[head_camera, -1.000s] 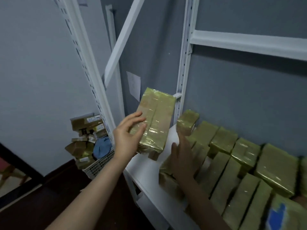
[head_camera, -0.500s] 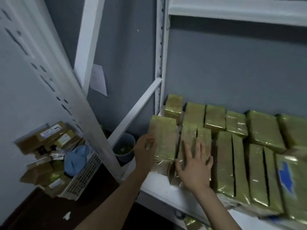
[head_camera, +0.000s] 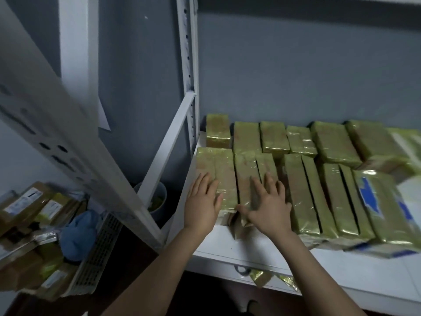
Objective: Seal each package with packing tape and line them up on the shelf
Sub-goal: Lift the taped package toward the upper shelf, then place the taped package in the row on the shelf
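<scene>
Packages (head_camera: 298, 195) fill white shelf (head_camera: 227, 242) by grey wall (head_camera: 296, 76); left hand (head_camera: 201, 206), right hand (head_camera: 268, 208) press flat.

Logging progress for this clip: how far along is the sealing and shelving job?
Done: two rows of tape-wrapped yellow-green packages lie on the white metal shelf. In hand: the left hand rests flat on the leftmost front-row package, the right hand on the package beside it, seemingly aligning them. Left: brown labelled parcels heaped in the white slotted basket, apparently unshelved.
</scene>
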